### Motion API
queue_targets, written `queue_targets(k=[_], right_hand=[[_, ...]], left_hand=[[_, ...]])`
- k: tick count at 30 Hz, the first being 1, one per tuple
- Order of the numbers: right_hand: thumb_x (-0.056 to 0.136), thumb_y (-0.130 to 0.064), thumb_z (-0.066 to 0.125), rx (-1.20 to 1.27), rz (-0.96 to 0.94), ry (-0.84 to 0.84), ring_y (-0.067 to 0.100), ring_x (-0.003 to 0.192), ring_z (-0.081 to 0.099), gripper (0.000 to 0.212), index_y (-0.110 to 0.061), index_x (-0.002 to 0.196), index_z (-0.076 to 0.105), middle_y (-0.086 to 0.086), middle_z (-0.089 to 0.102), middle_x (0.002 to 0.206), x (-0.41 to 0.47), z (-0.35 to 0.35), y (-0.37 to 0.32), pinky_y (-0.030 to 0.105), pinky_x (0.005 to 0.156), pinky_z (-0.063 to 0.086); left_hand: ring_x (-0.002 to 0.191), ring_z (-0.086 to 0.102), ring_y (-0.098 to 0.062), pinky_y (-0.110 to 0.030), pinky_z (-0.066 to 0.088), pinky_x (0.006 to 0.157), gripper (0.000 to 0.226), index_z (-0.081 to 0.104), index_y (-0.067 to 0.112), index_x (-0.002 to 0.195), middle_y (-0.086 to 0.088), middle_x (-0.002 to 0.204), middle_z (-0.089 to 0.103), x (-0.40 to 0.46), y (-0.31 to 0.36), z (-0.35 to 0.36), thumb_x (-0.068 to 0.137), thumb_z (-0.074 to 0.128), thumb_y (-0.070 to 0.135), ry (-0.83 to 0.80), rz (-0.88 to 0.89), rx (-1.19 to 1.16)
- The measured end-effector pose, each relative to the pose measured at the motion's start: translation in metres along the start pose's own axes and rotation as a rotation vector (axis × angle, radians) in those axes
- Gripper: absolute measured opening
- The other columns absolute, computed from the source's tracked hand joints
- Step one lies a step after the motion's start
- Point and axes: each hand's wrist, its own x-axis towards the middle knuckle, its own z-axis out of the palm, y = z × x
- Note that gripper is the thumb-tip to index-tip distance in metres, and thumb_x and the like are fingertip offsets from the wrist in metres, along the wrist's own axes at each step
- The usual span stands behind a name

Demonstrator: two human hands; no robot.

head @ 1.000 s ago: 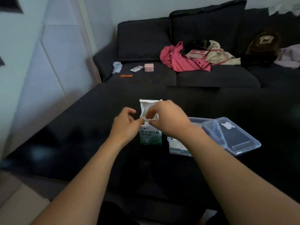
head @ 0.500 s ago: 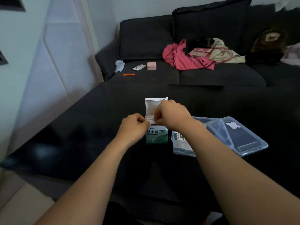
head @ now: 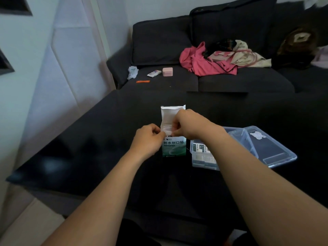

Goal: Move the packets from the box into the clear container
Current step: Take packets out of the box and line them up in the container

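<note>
1. A small green-and-white cardboard box (head: 174, 148) stands upright on the glossy black table (head: 74, 148), its white top flap (head: 170, 114) raised and open, as it was half a second ago.
2. The left hand (head: 148, 138) sits at the box's upper left edge with the fingers curled in, thumb and fingertips pinching at the opening. Compared with a second ago, when its fingers were looser and apart from the box, it has closed in against it.
3. The right hand (head: 188, 124) is curled over the top right of the box, fingertips pinching at a white packet (head: 167, 129) showing at the mouth. It has stayed there across the earlier frames; whether the packet has risen any further cannot be told.
4. Just right of the box lies the clear plastic rectangular container (head: 204, 155), already holding printed packets (head: 200, 148); the right forearm crosses over part of it.
5. The container's clear hinged lid (head: 266, 146) lies open flat to the right, with a white sticker on it.
6. The view has shifted slightly since the earlier frames; box and container keep the same places relative to each other.
7. Behind the table, a dark grey sofa (head: 159, 41) carries a pink garment (head: 204, 63), a small pink case (head: 167, 71) and an orange strip (head: 143, 81).
</note>
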Motion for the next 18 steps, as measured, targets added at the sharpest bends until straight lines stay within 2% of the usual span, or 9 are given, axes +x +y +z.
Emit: queue_targets(k=[4,8,12,14,18], right_hand=[[0.088,-0.019,0.072,-0.027,-0.003,0.003,0.019,0.08,0.063,0.012,-0.022,0.079,0.064,0.001,0.064,0.089,0.0016,0.0017,0.0005,0.035,0.073,0.055],[0.085,-0.021,0.076,0.002,0.011,-0.012,0.02,0.083,0.064,0.014,-0.021,0.081,0.063,0.001,0.064,0.091,0.0036,0.0019,0.0012,0.036,0.075,0.057],[0.085,-0.016,0.077,0.062,0.005,-0.039,0.018,0.082,0.066,0.013,-0.022,0.079,0.067,-0.001,0.067,0.09,0.002,-0.0008,0.0026,0.03,0.068,0.052],[0.083,-0.016,0.077,0.043,0.001,0.01,0.02,0.082,0.067,0.014,-0.024,0.075,0.069,-0.001,0.068,0.088,0.0009,0.0007,0.0027,0.032,0.068,0.053],[0.084,-0.022,0.076,-0.02,-0.016,0.085,0.024,0.086,0.066,0.005,-0.025,0.085,0.072,0.002,0.067,0.097,-0.0012,0.0032,0.0021,0.036,0.073,0.055]], left_hand=[[0.051,0.061,-0.016,-0.03,0.049,0.048,0.008,0.068,0.019,0.087,-0.001,0.069,0.07,-0.0018,0.0027,0.0,0.09,0.062,0.024,-0.01,-0.01,-0.007],[0.046,0.06,-0.015,-0.024,0.044,0.042,0.009,0.068,0.018,0.089,-0.002,0.067,0.069,-0.0032,0.0039,0.0003,0.092,0.061,0.022,-0.012,-0.015,-0.018],[0.046,0.059,-0.016,-0.023,0.044,0.04,0.008,0.068,0.017,0.09,-0.004,0.066,0.07,-0.0033,0.0046,0.0013,0.092,0.061,0.022,-0.004,-0.021,-0.02],[0.047,0.06,-0.018,-0.025,0.045,0.041,0.009,0.067,0.016,0.089,-0.004,0.065,0.07,-0.0032,0.0042,0.0015,0.091,0.061,0.022,0.0,-0.011,-0.018],[0.051,0.064,-0.021,-0.027,0.049,0.044,0.01,0.068,0.018,0.09,-0.006,0.068,0.072,-0.0037,0.003,-0.0002,0.093,0.06,0.025,0.01,-0.009,-0.013]])
